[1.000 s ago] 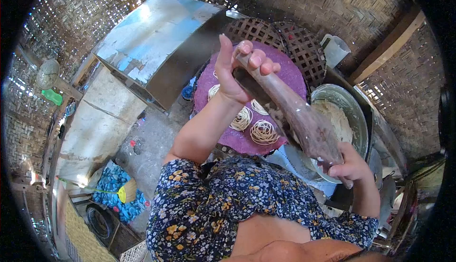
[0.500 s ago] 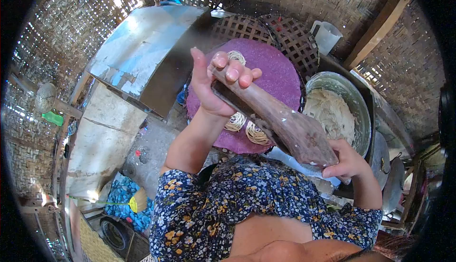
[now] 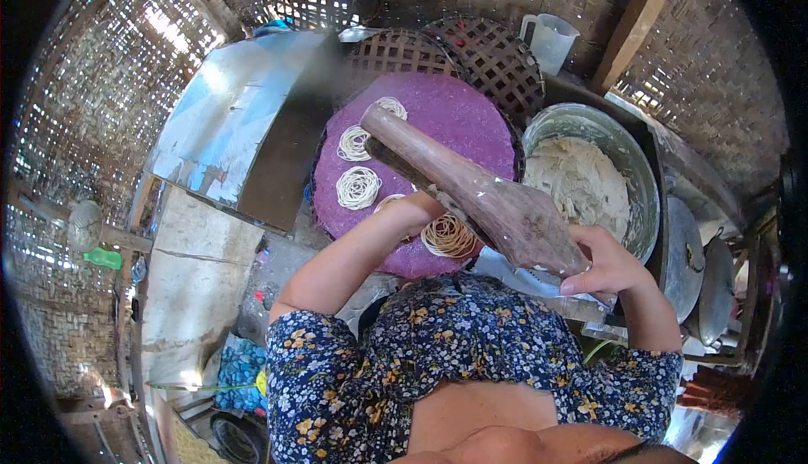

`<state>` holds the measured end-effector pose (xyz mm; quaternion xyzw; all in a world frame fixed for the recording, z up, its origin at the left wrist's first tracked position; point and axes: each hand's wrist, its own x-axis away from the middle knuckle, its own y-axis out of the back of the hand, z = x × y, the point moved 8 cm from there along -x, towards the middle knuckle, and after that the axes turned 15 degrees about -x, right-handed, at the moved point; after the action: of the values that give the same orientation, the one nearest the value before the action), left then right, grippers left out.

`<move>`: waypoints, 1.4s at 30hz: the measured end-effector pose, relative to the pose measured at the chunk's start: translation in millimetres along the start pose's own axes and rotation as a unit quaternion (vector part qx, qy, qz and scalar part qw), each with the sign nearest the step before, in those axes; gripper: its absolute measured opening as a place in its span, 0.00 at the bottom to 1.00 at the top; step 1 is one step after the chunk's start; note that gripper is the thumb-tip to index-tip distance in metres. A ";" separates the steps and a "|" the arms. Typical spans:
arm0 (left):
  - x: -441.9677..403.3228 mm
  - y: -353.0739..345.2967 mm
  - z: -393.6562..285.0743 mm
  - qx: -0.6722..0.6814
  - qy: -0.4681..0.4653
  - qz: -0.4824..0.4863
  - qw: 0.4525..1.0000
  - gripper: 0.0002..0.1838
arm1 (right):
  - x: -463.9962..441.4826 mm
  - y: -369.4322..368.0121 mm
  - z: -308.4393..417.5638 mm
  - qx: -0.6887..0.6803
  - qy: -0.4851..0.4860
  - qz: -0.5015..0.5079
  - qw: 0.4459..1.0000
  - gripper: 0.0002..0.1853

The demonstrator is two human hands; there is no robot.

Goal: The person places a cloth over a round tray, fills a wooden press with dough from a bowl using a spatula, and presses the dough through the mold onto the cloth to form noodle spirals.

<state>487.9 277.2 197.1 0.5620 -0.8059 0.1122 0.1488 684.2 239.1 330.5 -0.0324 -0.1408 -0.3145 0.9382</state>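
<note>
Purple mat (image 3: pixel 454 111), basin (image 3: pixel 643 180) just R of it. Wood tool (image 3: pixel 480 190) slants above mat, wide end near basin. Dough (image 3: pixel 581 182) in basin. R hand (image 3: pixel 613 264) pinches wide end, thumb vs fingers. L hand (image 3: pixel 423 208) under tool, fingers hidden, can't tell state. Noodle nests (image 3: pixel 358 188) on mat.

We've free room on the purple mat (image 3: pixel 471 111), far R, btwn the wooden tool (image 3: pixel 480 182) & the woven baskets (image 3: pixel 497 58) behind. The tool cuts diag. across our way, from over the mat down to our R hand (image 3: pixel 608 262), w/ our L hand (image 3: pixel 423 206) partly hidden under it. Noodle nests (image 3: pixel 358 188) take up the mat's L side. The painted box (image 3: pixel 236 102) blocks us further L; the dough basin (image 3: pixel 645 182) R of the mat has a raised rim but an open top.
</note>
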 end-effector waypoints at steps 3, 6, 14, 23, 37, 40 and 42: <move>7.0 -4.6 -1.8 0.008 -0.025 -0.007 1.000 0.27 | -0.8 2.5 1.6 0.005 0.003 -0.004 1.000 0.36; 20.6 -12.7 -15.4 -0.011 0.008 0.002 1.000 0.24 | -3.1 6.9 -1.8 -0.011 0.011 -0.005 1.000 0.36; 14.4 9.4 -15.3 -0.312 -0.094 -0.021 0.945 0.21 | -7.5 21.7 -11.0 -0.098 0.006 -0.070 0.993 0.36; 69.5 10.0 -59.7 -0.749 -0.212 -0.194 0.597 0.27 | -0.3 41.1 -20.9 -0.163 0.003 -0.117 0.980 0.39; -1.2 72.8 -200.1 0.385 -0.437 0.111 0.805 0.33 | -36.7 29.7 -5.3 -0.180 -0.055 0.017 0.982 0.30; -30.4 88.8 -163.3 0.414 -0.394 0.033 0.820 0.32 | -50.8 48.4 -35.8 -0.141 -0.107 -0.003 0.984 0.37; -40.5 94.8 -149.5 0.418 -0.386 0.004 0.822 0.31 | -56.2 47.5 -31.0 -0.125 -0.091 -0.015 0.988 0.32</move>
<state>429.0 397.1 320.1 0.5647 -0.6755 0.2124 -0.4239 677.4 305.0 286.1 -0.1758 -0.1861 -0.3395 0.9051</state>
